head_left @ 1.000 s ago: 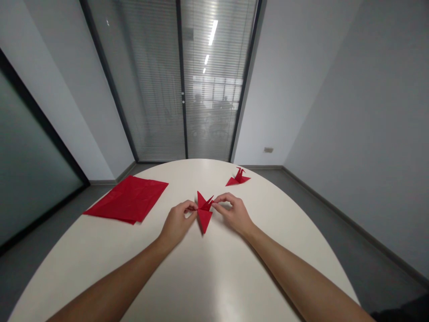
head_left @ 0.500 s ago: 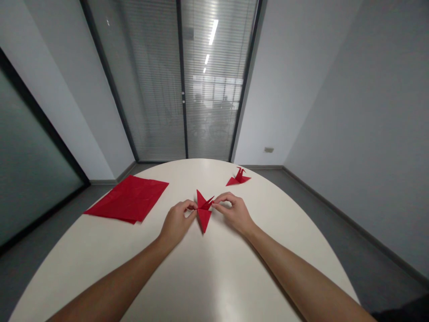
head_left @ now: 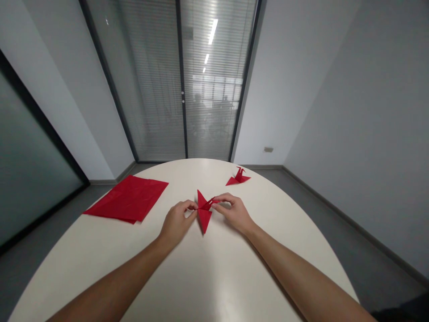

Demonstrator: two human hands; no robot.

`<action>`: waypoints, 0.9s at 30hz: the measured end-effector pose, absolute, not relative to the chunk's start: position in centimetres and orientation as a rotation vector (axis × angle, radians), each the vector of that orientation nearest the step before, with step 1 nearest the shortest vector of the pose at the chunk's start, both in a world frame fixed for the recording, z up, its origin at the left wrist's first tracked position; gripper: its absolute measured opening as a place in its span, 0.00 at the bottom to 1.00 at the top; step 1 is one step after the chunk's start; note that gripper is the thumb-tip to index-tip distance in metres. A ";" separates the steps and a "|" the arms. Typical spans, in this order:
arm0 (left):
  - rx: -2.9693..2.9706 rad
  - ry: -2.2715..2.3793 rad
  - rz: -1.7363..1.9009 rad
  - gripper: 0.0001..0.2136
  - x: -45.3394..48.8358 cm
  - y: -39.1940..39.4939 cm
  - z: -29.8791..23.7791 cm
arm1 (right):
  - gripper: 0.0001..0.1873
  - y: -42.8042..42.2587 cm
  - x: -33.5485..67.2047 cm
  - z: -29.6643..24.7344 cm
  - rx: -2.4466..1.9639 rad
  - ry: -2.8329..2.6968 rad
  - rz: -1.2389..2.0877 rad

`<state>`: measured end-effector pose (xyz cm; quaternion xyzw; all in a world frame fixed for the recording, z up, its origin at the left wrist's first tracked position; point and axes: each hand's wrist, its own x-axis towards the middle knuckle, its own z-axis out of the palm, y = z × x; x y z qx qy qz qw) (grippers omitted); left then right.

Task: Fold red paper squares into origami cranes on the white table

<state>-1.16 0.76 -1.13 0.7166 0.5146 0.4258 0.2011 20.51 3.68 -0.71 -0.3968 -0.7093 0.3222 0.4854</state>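
Between my hands, over the middle of the table, is a red origami crane (head_left: 204, 218) with its two wings spread, one pointing away from me and one toward me. My left hand (head_left: 179, 220) pinches its left side between thumb and fingertips. On the opposite side, my right hand (head_left: 233, 210) has thumb and forefinger closed on a narrow folded point of the paper. The fingertips hide the ends of the parts they grip.
A stack of red paper sheets (head_left: 129, 199) lies at the left of the round white table (head_left: 201, 277). Another red paper crane (head_left: 239, 176) stands near the far right edge. Beyond are a glass partition with blinds (head_left: 211, 120) and grey walls.
The narrow points on the crane's right side have shifted, and my right fingers now grip further along them. My left hand has stayed in place.
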 end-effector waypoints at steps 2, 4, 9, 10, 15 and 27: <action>2.007 1.438 1.183 0.05 -1.2 0.8 -1.2 | 0.10 3.6 20.5 -0.7 -0.968 -1.726 0.779; 2.000 1.444 1.178 0.05 -1.2 0.9 -1.2 | 0.10 3.6 20.5 -0.7 -0.966 -1.728 0.783; 1.990 1.425 1.179 0.05 -1.1 0.9 -1.1 | 0.09 3.7 20.5 -0.7 -0.944 -1.744 0.789; 1.992 1.418 1.175 0.05 -1.0 0.9 -1.1 | 0.09 3.8 20.5 -0.8 -0.941 -1.743 0.792; 1.971 1.408 1.172 0.05 -1.0 0.8 -0.9 | 0.11 4.0 20.5 -0.8 -0.919 -1.733 0.815; 1.888 1.420 1.213 0.04 -0.9 0.9 -1.2 | 0.11 4.1 20.6 -0.9 -1.003 -1.624 0.948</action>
